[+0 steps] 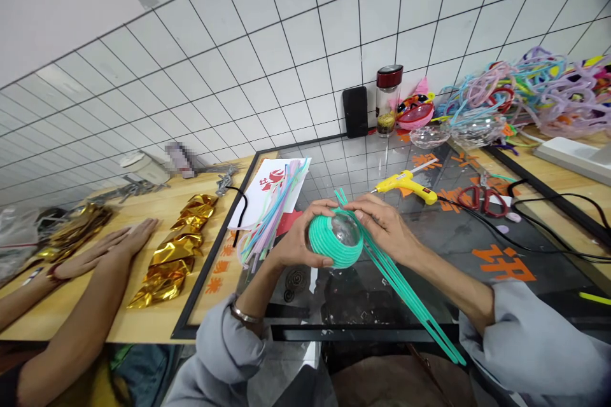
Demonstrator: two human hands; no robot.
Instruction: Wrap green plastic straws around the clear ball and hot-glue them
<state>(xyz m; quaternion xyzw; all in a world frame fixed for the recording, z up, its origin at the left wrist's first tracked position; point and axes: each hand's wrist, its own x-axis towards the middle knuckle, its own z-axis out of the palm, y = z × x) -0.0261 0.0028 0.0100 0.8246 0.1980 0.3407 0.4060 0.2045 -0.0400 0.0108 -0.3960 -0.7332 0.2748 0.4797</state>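
My left hand [296, 238] is wrapped around a clear plastic ball [338, 248], its thumb along the underside. Rows of teal-green pipe cleaner coil round the ball, leaving a bare see-through patch at the top. My right hand [387, 229] is closed at the ball's upper right edge, fingertips pinching green pipe cleaners [413, 302]. Their long ends trail down to the right past the table edge, and short tips poke up above the fingers. A yellow glue gun [408, 187] lies just beyond my right hand.
Pastel pipe cleaners [270, 222] lie on white paper at left. Red-handled scissors [483, 201] and a black cable [534, 245] are at right. A phone [355, 112] and glass bottle [389, 102] stand by the wall. Another person's arms [102, 267] rest beside gold foil [174, 254].
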